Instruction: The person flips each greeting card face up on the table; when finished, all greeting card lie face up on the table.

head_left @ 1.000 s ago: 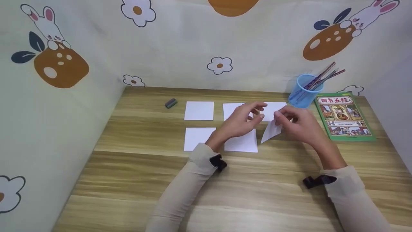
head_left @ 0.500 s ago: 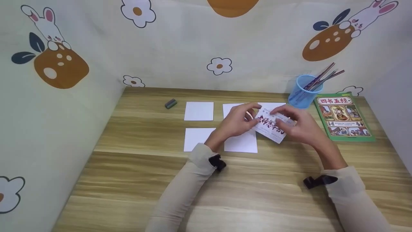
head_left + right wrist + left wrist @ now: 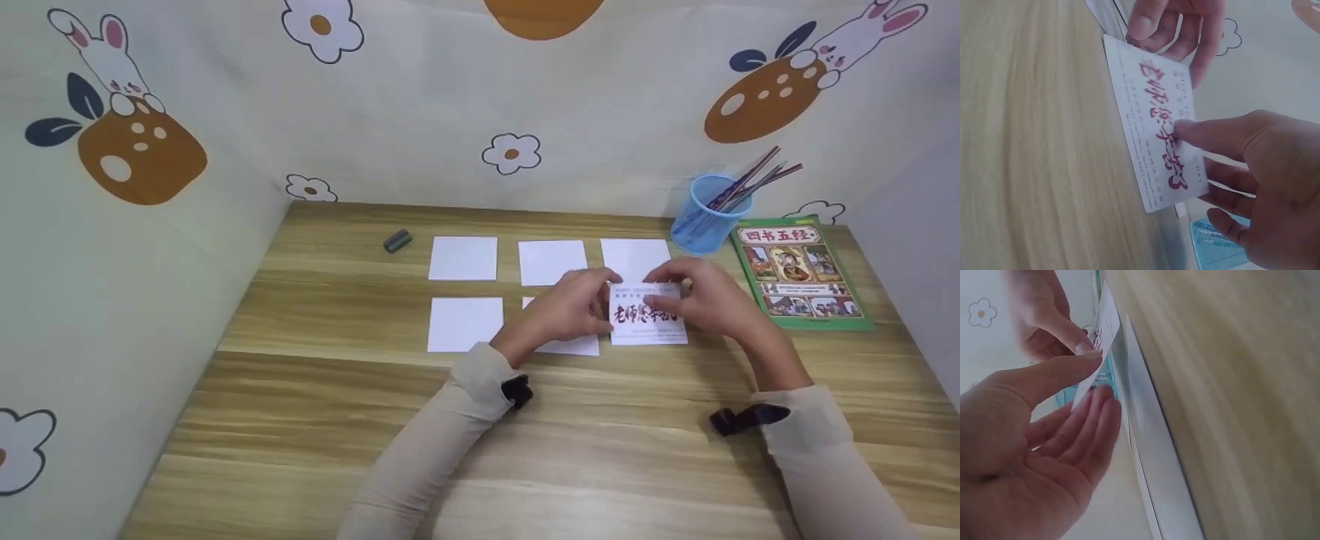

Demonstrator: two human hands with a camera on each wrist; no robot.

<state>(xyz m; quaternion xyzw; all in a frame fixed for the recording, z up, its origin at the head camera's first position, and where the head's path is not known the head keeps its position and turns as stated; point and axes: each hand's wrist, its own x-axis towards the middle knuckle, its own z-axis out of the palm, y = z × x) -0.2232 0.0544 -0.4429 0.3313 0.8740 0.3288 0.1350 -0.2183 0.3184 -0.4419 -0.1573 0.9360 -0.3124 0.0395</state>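
My right hand (image 3: 712, 296) pinches a white card (image 3: 1154, 146) with red and grey print, thumb on its printed face and fingers behind. In the head view the card covers a spot below the top right white square (image 3: 634, 259). My left hand (image 3: 574, 304) is at the card's left side, thumb and index fingertips right at that edge. In the left wrist view the left thumb overlaps the card, while the other fingers spread apart from it. Beneath the left hand, another white square (image 3: 574, 346) is partly covered.
More white squares (image 3: 463, 258) lie in rows on the wooden table (image 3: 337, 420). A dark eraser-like block (image 3: 397, 241) lies at the back left. At the back right stand a blue mesh cup (image 3: 701, 225) with pencils and a green-edged book (image 3: 799, 274).
The card, edge-on a second ago, has turned its printed face up, straightened and come down below the top right square. My left hand has moved slightly right and toward me beside it.
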